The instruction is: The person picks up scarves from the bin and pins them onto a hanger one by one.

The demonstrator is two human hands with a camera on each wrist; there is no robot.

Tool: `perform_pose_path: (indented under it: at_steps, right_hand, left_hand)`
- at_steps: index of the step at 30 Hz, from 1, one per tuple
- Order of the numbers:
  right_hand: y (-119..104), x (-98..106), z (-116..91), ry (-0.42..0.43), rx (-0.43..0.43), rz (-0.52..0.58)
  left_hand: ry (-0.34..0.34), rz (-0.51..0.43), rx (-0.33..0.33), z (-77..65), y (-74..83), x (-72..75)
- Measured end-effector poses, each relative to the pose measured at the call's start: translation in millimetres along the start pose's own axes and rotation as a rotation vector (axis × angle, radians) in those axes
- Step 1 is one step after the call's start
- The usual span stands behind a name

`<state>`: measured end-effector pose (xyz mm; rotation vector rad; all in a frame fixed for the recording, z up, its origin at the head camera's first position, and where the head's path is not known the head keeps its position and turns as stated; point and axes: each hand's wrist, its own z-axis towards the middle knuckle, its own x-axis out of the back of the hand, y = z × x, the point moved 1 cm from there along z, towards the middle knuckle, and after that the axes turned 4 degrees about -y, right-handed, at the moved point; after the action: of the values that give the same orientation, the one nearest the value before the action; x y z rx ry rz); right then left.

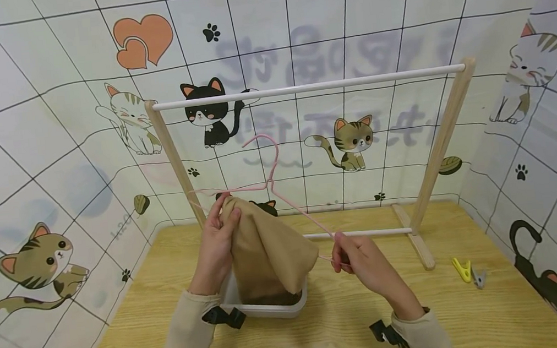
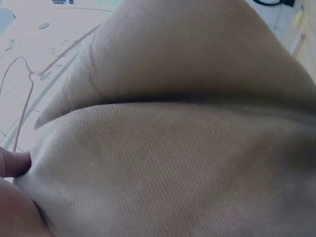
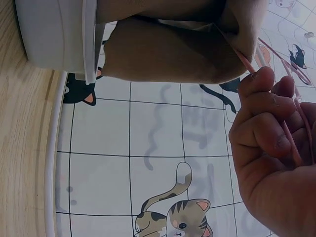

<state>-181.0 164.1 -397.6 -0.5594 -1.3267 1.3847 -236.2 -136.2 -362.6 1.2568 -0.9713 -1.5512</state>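
A tan cloth (image 1: 267, 247) hangs in folds from my left hand (image 1: 215, 248), which pinches its upper edge between thumb and fingers. In the left wrist view the cloth (image 2: 163, 163) fills most of the picture. My right hand (image 1: 365, 260) grips one end of a pink wire clothes hanger (image 1: 271, 179), its hook pointing up. The hanger's lower bar (image 3: 245, 63) runs from the right fingers into the cloth's fold. Below the cloth stands a white plastic tub (image 1: 270, 310); the cloth's lower part hangs over or into it, and I cannot tell which.
Behind the hands stands a drying rack with a white top rail (image 1: 311, 87) and wooden legs (image 1: 442, 143). On the wooden table (image 1: 351, 322) at the right lie a yellow clothespin (image 1: 463, 270) and a grey clothespin (image 1: 479, 278). Cat-patterned sheeting (image 1: 290, 23) encloses the table.
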Motion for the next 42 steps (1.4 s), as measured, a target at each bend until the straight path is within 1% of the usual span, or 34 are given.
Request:
perform_pose_path:
  at_steps: [1,2,3,4,5,7,8,10,11,13,16,19,22,25,29,32,34,36,38,39,40,42]
  right_hand:
    - [-1,0,0,-0.002,0.007,-0.001]
    - [-1,0,0,-0.001,0.010,-0.004]
    - [-1,0,-1,0.001,0.012,-0.008]
    - [-1,0,-1,0.006,0.010,-0.010]
    - [-1,0,-1,0.011,0.008,-0.016]
    - [-2,-1,-2,0.022,-0.001,-0.024]
    - [-1,0,-2,0.026,-0.006,-0.030]
    - [-2,0,-2,0.032,-0.011,-0.030]
    - [-2,0,-3,0.033,-0.012,-0.031]
    - [-3,1,-3,0.036,-0.016,-0.031]
    - [-4,4,-3,0.050,-0.029,-0.031]
    - [-5,6,-3,0.067,-0.047,-0.036]
    - [-5,7,-2,0.082,-0.065,-0.040]
    - [-4,7,-2,0.087,-0.071,-0.046]
    - [-5,7,-3,0.104,-0.080,-0.052]
    - [-3,7,-3,0.124,-0.098,-0.056]
    - [-3,8,-4,0.131,-0.108,-0.054]
    - [-3,8,-4,0.130,-0.113,-0.050]
    - [-4,9,-5,0.127,-0.112,-0.046]
    - [-3,9,-5,0.128,-0.111,-0.045]
    - [-3,9,-6,0.130,-0.109,-0.047]
    - [-2,10,-7,0.136,-0.099,-0.049]
  left_hand:
    - [0.004,0.012,0.003,0.8,0.1,0.1]
    - [0.014,0.047,0.012,1.8,0.1,1.0]
    - [0.016,0.091,0.012,3.5,-0.4,2.2]
    - [0.016,0.166,-0.007,5.3,-0.6,3.2]
    - [0.017,0.266,-0.036,6.7,-0.6,4.0]
    - [0.026,0.522,-0.113,8.4,-0.9,5.3]
    - [0.035,0.654,-0.164,8.9,-1.0,5.4]
    - [0.055,0.859,-0.270,8.1,-0.8,3.8]
    - [0.066,0.928,-0.303,6.8,-0.4,3.1]
    - [0.081,1.012,-0.353,5.1,0.3,2.3]
    - [0.111,1.085,-0.407,3.8,1.1,2.6]
    - [0.143,1.180,-0.460,3.6,-1.4,4.4]
    - [0.157,1.222,-0.513,2.1,-6.1,7.2]
    - [0.169,1.200,-0.565,-1.7,-10.2,10.2]
    - [0.186,1.133,-0.636,-6.3,-14.0,16.0]
    - [0.220,1.071,-0.671,-11.5,-17.1,23.2]
    - [0.260,1.040,-0.660,-17.8,-20.9,31.3]
    - [0.308,1.041,-0.602,-24.5,-27.4,42.7]
    - [0.330,1.070,-0.491,-30.9,-35.0,55.9]
    - [0.324,1.085,-0.416,-33.9,-39.0,62.5]
    - [0.307,1.106,-0.335,-36.2,-42.8,68.7]
    - [0.247,1.133,-0.173,-39.8,-49.5,79.1]
